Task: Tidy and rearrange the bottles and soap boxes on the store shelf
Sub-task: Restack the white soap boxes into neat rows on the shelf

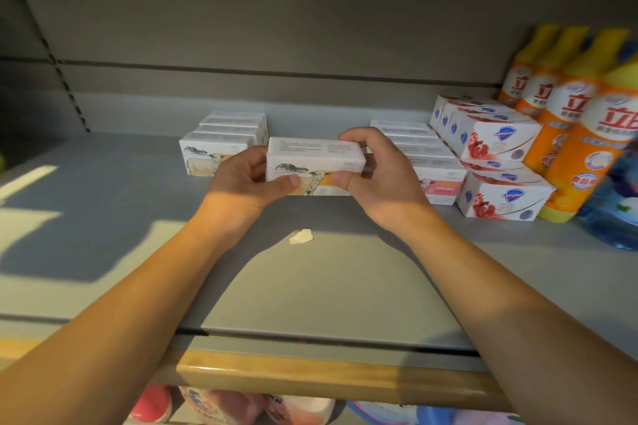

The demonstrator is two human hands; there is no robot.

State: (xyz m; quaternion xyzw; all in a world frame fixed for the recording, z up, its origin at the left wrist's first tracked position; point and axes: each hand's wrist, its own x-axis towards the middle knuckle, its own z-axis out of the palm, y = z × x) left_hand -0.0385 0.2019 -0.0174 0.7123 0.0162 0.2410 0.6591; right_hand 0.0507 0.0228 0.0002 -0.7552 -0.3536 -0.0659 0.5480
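Midway, by the look of it. Left hand (248, 176) and right hand (376, 166) both grasp a white cardboard soap box with a goat drawing (316, 166) above the grey metal shelf (138, 217). Matching goat boxes (221, 141) sit at 10 o'clock, pink-label boxes (424, 162) at 3, orange detergent bottles (569, 148) beyond. Judgement: held box unplaced; the stacks look roughly lined up.

White soap box (316, 166), centre frame, printed with a tan goat; white boxes (497, 138), right, with red pomegranate and blue shield; orange bottles (569, 145) capped yellow; grey shelf (310, 279).
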